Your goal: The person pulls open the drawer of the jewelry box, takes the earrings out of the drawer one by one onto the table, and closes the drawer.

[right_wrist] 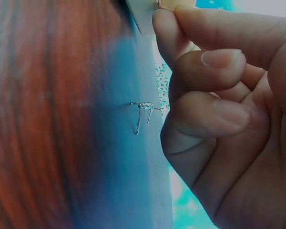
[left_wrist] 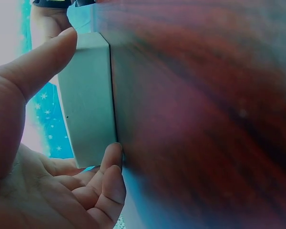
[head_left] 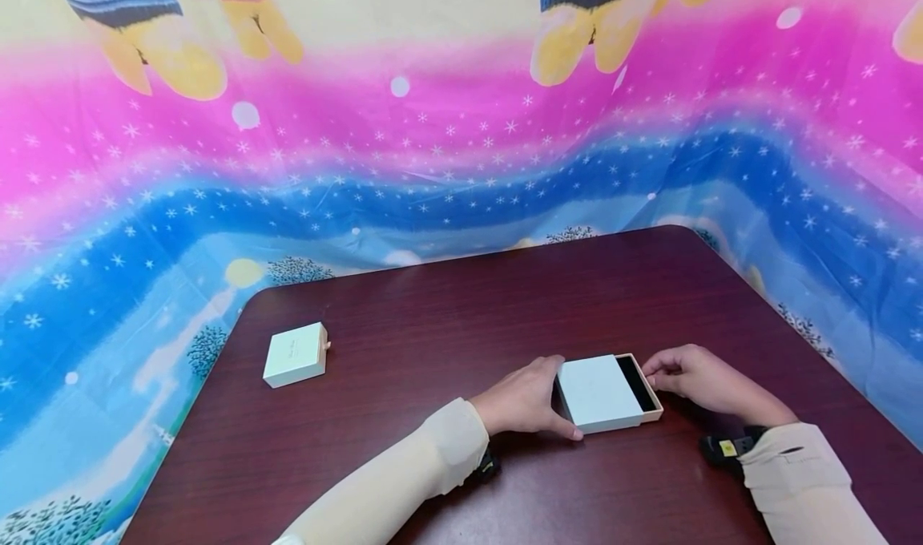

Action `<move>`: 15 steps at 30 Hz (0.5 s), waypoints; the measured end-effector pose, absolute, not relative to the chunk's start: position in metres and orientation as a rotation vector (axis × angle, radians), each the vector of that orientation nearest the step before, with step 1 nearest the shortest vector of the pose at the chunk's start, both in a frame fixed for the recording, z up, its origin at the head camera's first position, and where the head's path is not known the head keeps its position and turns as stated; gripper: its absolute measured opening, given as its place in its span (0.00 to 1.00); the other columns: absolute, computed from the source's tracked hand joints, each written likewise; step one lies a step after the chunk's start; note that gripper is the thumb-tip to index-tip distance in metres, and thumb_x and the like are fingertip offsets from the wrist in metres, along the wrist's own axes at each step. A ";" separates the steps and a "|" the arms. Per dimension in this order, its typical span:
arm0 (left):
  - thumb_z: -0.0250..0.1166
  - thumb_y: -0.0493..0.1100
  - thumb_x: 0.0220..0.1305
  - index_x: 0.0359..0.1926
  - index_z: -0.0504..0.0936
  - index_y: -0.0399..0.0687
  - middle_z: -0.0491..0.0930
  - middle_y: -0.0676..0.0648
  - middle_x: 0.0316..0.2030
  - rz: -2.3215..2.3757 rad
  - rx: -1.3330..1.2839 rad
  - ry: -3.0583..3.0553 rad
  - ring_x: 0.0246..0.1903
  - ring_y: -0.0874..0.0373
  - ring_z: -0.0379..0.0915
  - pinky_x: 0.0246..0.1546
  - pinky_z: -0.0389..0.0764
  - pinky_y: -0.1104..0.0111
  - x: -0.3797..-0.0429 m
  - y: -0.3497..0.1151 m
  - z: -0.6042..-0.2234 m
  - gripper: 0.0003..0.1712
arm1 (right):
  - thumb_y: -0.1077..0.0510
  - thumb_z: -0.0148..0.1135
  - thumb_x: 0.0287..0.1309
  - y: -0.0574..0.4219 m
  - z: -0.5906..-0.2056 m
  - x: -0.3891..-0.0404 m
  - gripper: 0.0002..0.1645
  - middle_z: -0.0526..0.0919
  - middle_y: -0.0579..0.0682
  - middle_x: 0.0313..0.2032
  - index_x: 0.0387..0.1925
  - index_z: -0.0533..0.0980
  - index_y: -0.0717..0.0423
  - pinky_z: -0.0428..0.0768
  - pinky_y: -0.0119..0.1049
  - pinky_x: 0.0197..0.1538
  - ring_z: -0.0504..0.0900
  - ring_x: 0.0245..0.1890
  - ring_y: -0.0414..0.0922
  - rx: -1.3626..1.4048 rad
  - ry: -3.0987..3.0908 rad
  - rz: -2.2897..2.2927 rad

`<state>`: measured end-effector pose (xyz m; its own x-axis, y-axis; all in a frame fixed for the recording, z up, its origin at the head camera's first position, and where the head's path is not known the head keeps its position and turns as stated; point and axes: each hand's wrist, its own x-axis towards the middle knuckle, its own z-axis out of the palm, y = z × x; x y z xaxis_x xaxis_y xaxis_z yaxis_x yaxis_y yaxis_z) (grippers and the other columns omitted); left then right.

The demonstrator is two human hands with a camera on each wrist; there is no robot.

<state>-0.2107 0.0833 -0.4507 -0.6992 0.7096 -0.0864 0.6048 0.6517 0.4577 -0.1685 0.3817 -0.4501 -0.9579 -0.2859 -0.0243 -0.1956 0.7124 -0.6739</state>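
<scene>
A flat white drawer box (head_left: 598,393) lies on the table, its inner tray (head_left: 652,417) partly out on the right and showing a black inside. My left hand (head_left: 525,401) holds the outer sleeve from the left, thumb at the near side and fingers at the far side. In the left wrist view, the thumb and fingers span the sleeve's pale end (left_wrist: 88,105). At the tray's right end, my right hand (head_left: 703,381) pinches with thumb and forefinger; the other fingers are curled in the right wrist view. What they pinch is mostly hidden.
A second, smaller white box (head_left: 296,354) with a small tab on its right side stands at the table's left. The dark red table (head_left: 447,320) meets a patterned cloth (head_left: 433,152) at its back and sides. A small wire-like thing (right_wrist: 144,106) shows in the right wrist view.
</scene>
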 end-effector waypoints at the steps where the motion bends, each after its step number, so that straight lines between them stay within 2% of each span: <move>1: 0.76 0.69 0.41 0.72 0.59 0.46 0.67 0.51 0.64 0.586 1.070 2.611 0.61 0.63 0.64 0.56 0.69 0.69 -0.211 0.084 -0.451 0.63 | 0.63 0.61 0.64 0.382 -0.450 -0.168 0.06 0.78 0.44 0.26 0.39 0.82 0.53 0.71 0.33 0.27 0.70 0.23 0.37 -0.391 2.790 -1.074; 15: 0.78 0.66 0.40 0.69 0.61 0.44 0.71 0.52 0.56 0.574 1.116 2.608 0.52 0.66 0.68 0.52 0.70 0.73 -0.213 0.090 -0.449 0.61 | 0.64 0.60 0.64 0.382 -0.451 -0.168 0.07 0.78 0.45 0.26 0.39 0.82 0.53 0.71 0.33 0.27 0.70 0.23 0.37 -0.388 2.791 -1.082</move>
<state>-0.2128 0.0899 -0.4485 -0.6767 0.7329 -0.0698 0.6360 0.6297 0.4460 -0.1684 0.3825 -0.4506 -0.9596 -0.2807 -0.0220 -0.1924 0.7109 -0.6764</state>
